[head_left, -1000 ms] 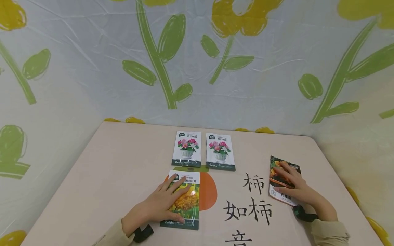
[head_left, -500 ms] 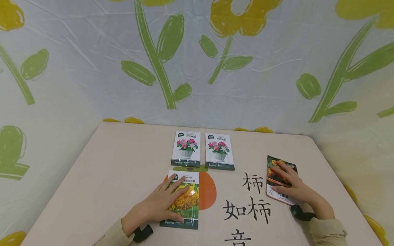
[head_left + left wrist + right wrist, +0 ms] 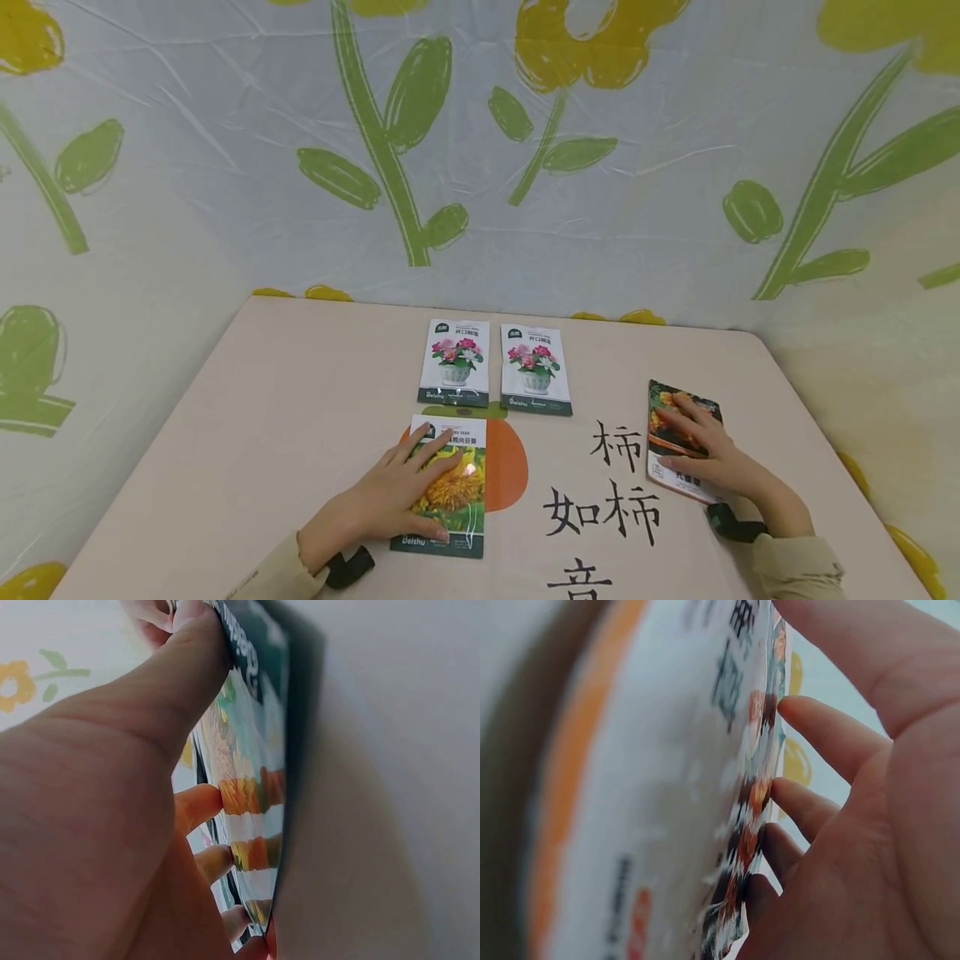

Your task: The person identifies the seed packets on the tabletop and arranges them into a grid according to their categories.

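Observation:
My left hand (image 3: 397, 492) rests with spread fingers on a seed packet (image 3: 468, 492) that shows a yellow sunflower. In the left wrist view, its thumb and fingertips touch the face of that sunflower packet (image 3: 251, 750). Over at the right, my right hand (image 3: 716, 454) lies on another seed packet (image 3: 675, 479) with orange flowers on a dark ground. Fingertips press on this orange-flower packet (image 3: 667, 787) in the right wrist view, and the palm is lifted off it. Part of each packet is hidden beneath the hand.
Two matching seed packets with pink potted flowers, a left one (image 3: 454, 362) and a right one (image 3: 536, 369), lie side by side farther back. The pale table (image 3: 300, 392) bears a printed orange persimmon and black characters. A flower-patterned cloth (image 3: 637, 208) hangs behind.
My right hand and the orange-flower packet have shifted slightly to the left. The left hand keeps its place on the sunflower packet.

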Demonstrator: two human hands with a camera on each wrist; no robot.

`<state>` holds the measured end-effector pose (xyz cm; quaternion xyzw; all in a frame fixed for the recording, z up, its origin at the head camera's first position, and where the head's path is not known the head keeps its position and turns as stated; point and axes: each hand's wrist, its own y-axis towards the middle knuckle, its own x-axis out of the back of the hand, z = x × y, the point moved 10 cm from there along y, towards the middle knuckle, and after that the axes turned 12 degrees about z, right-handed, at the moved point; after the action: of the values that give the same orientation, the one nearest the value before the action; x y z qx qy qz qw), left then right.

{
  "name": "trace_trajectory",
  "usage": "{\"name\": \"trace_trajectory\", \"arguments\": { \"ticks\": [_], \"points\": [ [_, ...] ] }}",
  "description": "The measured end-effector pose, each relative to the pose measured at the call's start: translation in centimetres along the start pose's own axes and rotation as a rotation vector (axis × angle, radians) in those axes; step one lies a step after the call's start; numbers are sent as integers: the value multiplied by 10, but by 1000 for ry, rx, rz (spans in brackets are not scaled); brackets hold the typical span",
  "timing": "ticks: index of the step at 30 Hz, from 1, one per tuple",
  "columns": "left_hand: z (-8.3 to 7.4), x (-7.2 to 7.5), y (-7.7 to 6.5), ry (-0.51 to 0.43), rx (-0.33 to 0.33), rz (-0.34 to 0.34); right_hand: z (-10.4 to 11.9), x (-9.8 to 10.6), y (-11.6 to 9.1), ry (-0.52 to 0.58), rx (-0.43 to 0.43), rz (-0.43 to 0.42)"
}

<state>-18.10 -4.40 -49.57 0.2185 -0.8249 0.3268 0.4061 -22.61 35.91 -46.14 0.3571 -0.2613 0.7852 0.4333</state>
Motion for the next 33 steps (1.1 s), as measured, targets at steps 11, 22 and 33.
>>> {"name": "trace_trajectory", "arguments": {
  "ticks": [11, 22, 33],
  "points": [
    [-1, 2, -1, -1, -16, -11, 3, -3, 1, -8, -28, 16],
    [-2, 4, -2, -3, -13, -10, 14, -6, 2, -15, -15, 23],
    [-2, 3, -2, 2, -13, -13, 15, -11, 3, -25, -78, 61]
  ]
}}
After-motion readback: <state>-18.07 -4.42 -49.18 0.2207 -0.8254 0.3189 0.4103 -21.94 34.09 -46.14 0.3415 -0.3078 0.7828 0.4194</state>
